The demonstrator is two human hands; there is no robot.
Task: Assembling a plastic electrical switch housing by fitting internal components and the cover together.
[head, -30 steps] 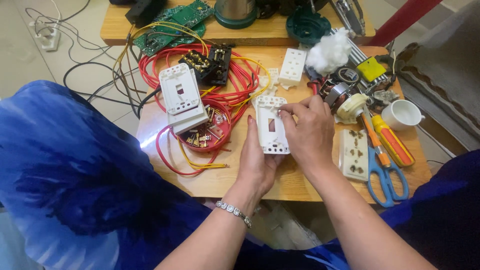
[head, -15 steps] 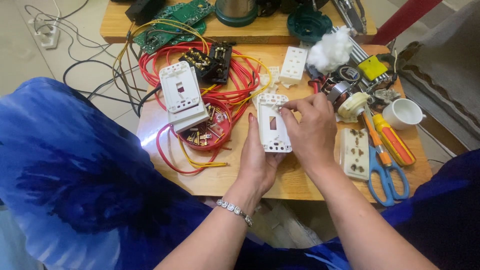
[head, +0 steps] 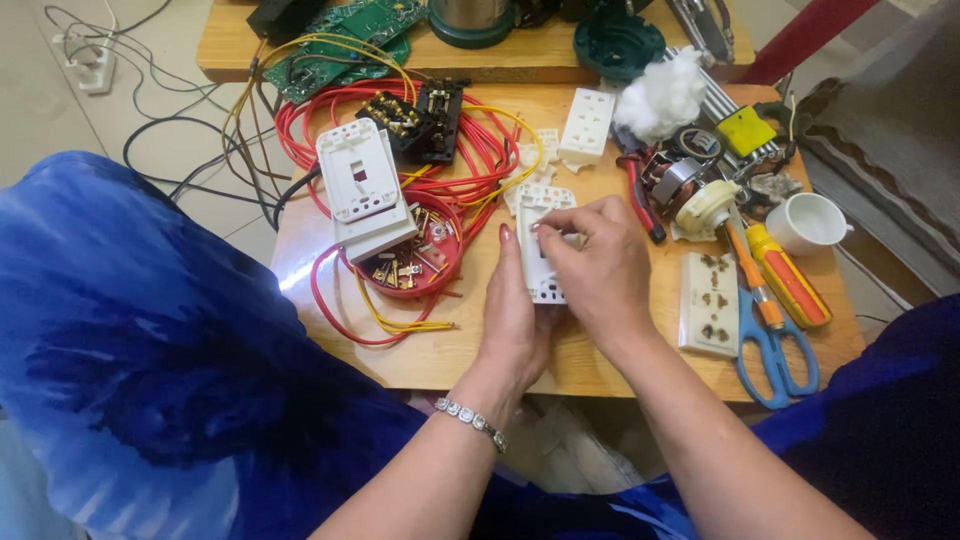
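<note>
Head view looks down on a small wooden table crowded with electrical parts. Near the middle of its front edge, the left hand cups a white switch plate from below and the side, its grip wrapped around the plate's left edge so the piece stays steady and tilted toward the eyes. The right hand lies over the plate's upper part with thumb and forefinger pinched together at its top; it seems to be nipping some small part there, though the fingers hide it.

Loose brass bits sit gathered in a red dish just left of the hands, within easy reach and kept from rolling. A stack of white plates rests over red wires toward the back left. Blue-handled scissors, an orange screwdriver and a white socket strip lie by the right edge. Pale tiled floor with trailing cables shows beyond the left edge.
</note>
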